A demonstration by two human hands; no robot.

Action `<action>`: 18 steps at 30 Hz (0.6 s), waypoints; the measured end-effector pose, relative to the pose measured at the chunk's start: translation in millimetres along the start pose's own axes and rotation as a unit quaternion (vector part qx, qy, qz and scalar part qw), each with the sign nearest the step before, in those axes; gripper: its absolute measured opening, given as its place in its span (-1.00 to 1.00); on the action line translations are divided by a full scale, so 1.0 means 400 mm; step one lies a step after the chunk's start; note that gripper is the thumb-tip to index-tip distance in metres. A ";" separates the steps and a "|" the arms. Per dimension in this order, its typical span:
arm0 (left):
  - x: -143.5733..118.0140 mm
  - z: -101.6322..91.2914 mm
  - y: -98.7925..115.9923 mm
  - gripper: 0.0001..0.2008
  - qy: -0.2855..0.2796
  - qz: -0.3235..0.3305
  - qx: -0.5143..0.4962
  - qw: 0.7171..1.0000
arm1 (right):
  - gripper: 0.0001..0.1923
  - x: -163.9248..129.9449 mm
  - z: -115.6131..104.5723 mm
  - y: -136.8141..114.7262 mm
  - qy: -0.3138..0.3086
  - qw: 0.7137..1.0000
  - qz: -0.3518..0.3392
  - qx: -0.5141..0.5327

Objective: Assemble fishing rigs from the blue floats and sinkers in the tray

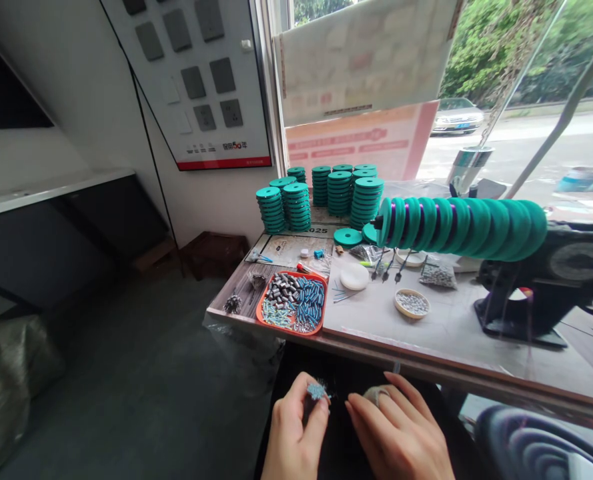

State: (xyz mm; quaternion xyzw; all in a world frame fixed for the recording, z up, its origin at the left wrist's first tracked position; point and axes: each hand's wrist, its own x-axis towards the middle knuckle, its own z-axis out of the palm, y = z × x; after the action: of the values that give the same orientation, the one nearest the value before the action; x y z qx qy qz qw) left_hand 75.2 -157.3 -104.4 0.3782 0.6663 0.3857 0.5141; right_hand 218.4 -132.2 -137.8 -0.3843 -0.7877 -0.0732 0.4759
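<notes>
My left hand [293, 430] is low in front of me, below the table edge, with its fingertips pinched on a small bundle of blue parts [318, 391]. My right hand [401, 433] sits close beside it, fingers curled, with a pale fingertip cover on one finger; whether it holds anything small I cannot tell. On the table above, an orange tray [262, 308] holds several grey and blue small cylinders [296, 299].
Stacks of teal discs [339, 193] stand at the table's back. A row of teal discs on a spindle [466, 228] juts from a black machine [536, 293] at right. A small dish of beads [412, 303] and a white lid [355, 276] lie mid-table.
</notes>
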 end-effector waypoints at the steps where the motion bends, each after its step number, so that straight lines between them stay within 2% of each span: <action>1: -0.001 0.000 0.005 -0.70 0.008 0.006 0.026 1.000 | -0.77 0.001 -0.001 0.000 -0.001 1.000 -0.001 0.000; 5: -0.003 0.001 0.029 -0.68 0.005 0.001 0.134 0.991 | -0.75 0.005 -0.003 -0.001 0.001 1.000 -0.010 -0.006; 9: -0.003 0.002 0.037 -0.66 -0.001 -0.007 0.176 0.984 | -0.74 0.006 -0.002 -0.002 0.001 1.000 -0.007 -0.011; 18: -0.002 0.003 0.047 -0.59 -0.024 -0.006 0.124 0.992 | -0.81 0.022 -0.016 0.000 -0.013 1.000 -0.009 -0.008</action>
State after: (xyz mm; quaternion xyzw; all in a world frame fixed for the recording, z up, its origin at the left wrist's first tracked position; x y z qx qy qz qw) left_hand 78.5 -150.0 -87.4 0.4443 0.6989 0.2876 0.4811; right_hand 220.6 -130.7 -127.1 -0.3818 -0.7965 -0.0791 0.4621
